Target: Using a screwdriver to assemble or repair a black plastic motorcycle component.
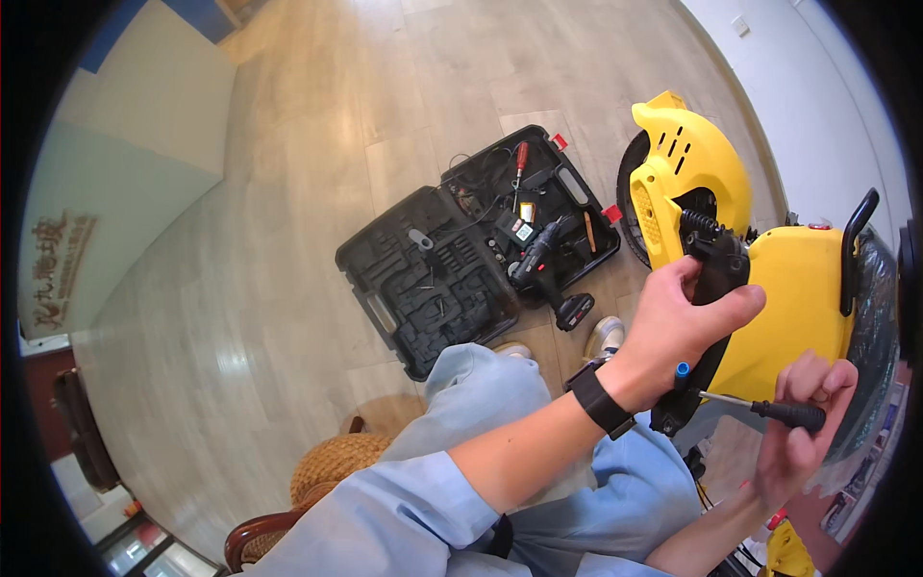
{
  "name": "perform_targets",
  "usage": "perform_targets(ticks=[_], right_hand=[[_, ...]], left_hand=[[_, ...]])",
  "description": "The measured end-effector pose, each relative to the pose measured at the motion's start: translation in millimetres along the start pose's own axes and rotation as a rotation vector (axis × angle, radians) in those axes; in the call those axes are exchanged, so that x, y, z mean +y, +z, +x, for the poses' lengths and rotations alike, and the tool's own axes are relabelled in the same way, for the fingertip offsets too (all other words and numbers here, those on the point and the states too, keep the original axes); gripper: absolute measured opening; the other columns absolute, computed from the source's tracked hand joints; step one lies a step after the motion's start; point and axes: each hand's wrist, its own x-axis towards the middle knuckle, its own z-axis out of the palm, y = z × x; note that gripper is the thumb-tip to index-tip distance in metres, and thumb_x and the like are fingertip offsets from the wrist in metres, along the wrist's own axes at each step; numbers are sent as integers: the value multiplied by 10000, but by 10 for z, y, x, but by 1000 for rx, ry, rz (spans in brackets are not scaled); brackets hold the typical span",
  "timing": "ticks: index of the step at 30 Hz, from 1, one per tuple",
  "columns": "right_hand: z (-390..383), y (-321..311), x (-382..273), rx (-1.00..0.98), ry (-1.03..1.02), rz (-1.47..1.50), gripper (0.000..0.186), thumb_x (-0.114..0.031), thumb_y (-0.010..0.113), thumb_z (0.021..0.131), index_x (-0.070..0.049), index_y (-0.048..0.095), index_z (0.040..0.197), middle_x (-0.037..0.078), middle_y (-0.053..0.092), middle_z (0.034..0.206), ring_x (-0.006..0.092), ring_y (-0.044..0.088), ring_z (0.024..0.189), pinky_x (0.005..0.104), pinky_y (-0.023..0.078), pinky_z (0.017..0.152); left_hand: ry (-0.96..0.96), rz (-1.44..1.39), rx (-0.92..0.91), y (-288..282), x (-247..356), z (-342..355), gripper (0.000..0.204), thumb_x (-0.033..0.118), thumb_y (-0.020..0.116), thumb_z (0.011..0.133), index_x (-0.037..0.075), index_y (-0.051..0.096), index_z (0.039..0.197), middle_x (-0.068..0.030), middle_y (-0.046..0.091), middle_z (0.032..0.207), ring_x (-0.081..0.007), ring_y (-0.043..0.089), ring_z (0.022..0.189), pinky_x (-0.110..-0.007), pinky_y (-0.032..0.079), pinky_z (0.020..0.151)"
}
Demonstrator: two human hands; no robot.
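On my right stands a yellow wheeled machine (pixel 790 322) with a slotted fender (pixel 700 159) over its black tyre. My left hand (pixel 678 313) is closed round a long black part (pixel 721 272) along its side, beside a black coil spring; the fingertips are partly hidden. My right hand (pixel 812 409) holds a screwdriver (pixel 790 415) by its black handle, fingers curled and palm turned up. The metal shaft points left, toward the lower end of the black part; whether its tip touches a screw I cannot tell. A small blue cylindrical end (pixel 683 370) shows just above the shaft.
An open black tool case (pixel 413 288) lies on the wooden floor ahead. In it are a cordless drill (pixel 546 274) and a red-handled screwdriver (pixel 521 159). A wicker chair (pixel 332 466) stands at lower left. A white wall (pixel 817 87) runs behind the machine.
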Motion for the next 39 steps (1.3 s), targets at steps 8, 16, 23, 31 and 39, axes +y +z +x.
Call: perform_targets(ticks=[8,16,23,31,39], right_hand=[[-44,104,-135,-52,176,-27,550,-464,605,769,-35,427,1064,32,428,807,101,387,741,243,323,680],[-55,42,-183,-147,127,-20,452,-359,619,856,-30,406,1080,26,417,780,98,367,699,231,303,635],[21,95,-29,-155,-235,99,471,-456,580,914,-38,410,1049,-11,420,737,65,334,669,208,282,612],[30,96,-47,-125,-233,86,471,-474,547,926,-34,425,1040,-10,432,720,62,348,641,202,282,592],[-11,142,-9,-30,-269,27,530,-477,608,870,4,488,1055,-19,416,696,56,363,629,202,281,590]], left_hand=[[-210,-37,44,-143,162,-13,324,278,620,867,27,566,1066,-25,559,749,-121,551,488,-255,434,434],[-198,-109,-16,-151,126,2,383,337,631,852,15,539,1038,-37,552,779,-124,535,494,-257,417,445],[-184,-115,-20,-164,66,5,422,389,641,843,25,545,1033,-39,555,818,-125,532,512,-258,423,464],[-171,-91,-3,-60,64,-19,358,333,690,820,16,538,889,-34,541,685,-113,536,481,-262,417,439],[-182,-141,24,-45,90,-30,392,324,676,829,5,570,1030,-47,557,791,-127,542,485,-262,425,426]])
